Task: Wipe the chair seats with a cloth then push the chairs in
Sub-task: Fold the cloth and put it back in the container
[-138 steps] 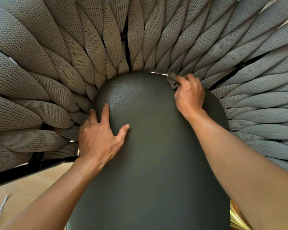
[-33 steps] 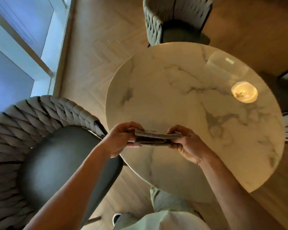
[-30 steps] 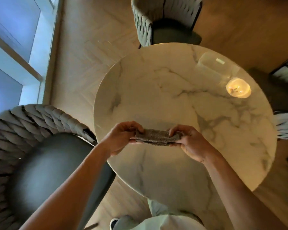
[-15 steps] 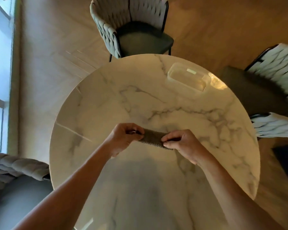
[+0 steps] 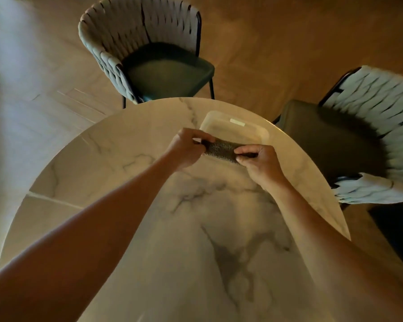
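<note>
The folded cloth (image 5: pixel 221 151) is pinched at its ends by the left hand (image 5: pixel 186 148) and right hand (image 5: pixel 258 162), above the table's (image 5: pixel 102 163) far edge; the container's (image 5: pixel 234 129) label is unreadable.

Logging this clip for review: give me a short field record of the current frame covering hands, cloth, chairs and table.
left hand: pinches one end of the cloth
right hand: pinches the other end
cloth: dark, folded, held above the table
table: round, marble-patterned top
container: clear plastic, on the table behind the cloth
far chair: woven back, dark seat, not pushed in
right chair: woven back, dark seat, not pushed in
</note>
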{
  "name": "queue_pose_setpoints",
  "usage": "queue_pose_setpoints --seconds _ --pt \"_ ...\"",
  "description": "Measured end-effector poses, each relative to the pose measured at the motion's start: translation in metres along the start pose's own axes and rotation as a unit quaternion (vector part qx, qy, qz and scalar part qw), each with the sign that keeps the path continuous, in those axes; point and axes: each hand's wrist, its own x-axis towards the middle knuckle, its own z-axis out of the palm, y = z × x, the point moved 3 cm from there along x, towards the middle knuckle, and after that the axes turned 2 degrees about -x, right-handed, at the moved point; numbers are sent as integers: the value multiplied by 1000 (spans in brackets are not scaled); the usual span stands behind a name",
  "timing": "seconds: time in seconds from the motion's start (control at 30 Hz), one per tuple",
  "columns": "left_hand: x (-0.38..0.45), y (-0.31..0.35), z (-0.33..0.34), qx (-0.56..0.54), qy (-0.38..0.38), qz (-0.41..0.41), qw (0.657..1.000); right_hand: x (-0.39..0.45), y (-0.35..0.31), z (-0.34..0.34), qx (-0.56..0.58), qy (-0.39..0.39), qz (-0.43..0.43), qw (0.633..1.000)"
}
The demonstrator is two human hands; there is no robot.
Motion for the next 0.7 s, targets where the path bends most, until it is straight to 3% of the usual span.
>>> queue_pose_setpoints --seconds 0.27,0.5,0.7 --pt "85 11 38 118 40 53 991 75 21 -2 -114 63 -18 991" --pt "100 1 56 274 25 123 954 92 22 19 -310 13 -29 950" --pt "74 4 42 310 68 164 934 73 9 10 -291 30 -24 956"
